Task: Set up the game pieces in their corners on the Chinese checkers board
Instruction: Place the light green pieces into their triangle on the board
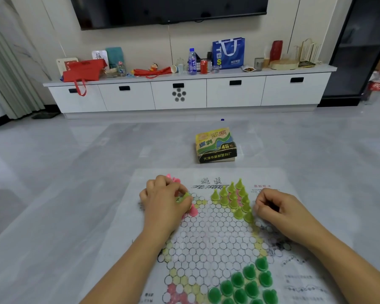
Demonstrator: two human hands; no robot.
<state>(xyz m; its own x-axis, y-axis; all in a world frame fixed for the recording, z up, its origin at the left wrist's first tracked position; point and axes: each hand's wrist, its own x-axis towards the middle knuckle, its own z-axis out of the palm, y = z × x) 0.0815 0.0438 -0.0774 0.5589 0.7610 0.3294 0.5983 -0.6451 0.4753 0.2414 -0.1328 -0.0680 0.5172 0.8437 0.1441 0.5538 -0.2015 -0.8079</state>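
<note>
Chinese checkers board (pixel 206 238), a paper sheet headed "跳棋", lies on the floor (pixel 53 194). Beyond it the box (pixel 216 145) reads "跳棋", "塑料", "45" and "天津市新新塑料厂". The left hand (pixel 162 205) curls its fingers (pixel 180 190) round a yellow-green piece (pixel 183 198) at the far-left corner, pink pieces (pixel 193 211) touching it. The right hand (pixel 279 207) rests curled just beside the yellow-green cones (pixel 233 198); whether it holds anything cannot be told.
</note>
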